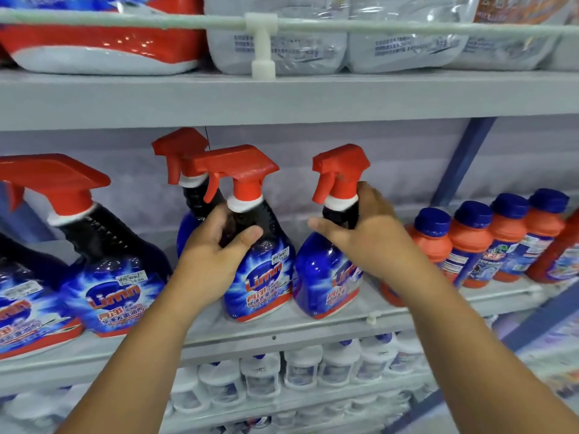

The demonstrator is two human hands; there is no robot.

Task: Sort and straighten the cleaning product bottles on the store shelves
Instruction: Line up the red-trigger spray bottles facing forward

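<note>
Blue spray bottles with red trigger heads stand on the middle shelf (pixel 282 327). My left hand (pixel 216 249) is wrapped around the neck of the centre spray bottle (pixel 260 277), label facing me. My right hand (pixel 369 233) grips the neck of the right spray bottle (pixel 326 277), which is turned partly sideways with its trigger pointing left. Another spray bottle (pixel 185 170) stands behind the centre one, mostly hidden. Two more spray bottles (pixel 106 277) lean at the left.
A row of orange bottles with blue caps (pixel 476 242) stands to the right of my right hand. White bottles (pixel 300 368) fill the shelf below. Refill bags (pixel 282 48) lie on the top shelf behind a rail. A blue upright (pixel 463 161) crosses the back right.
</note>
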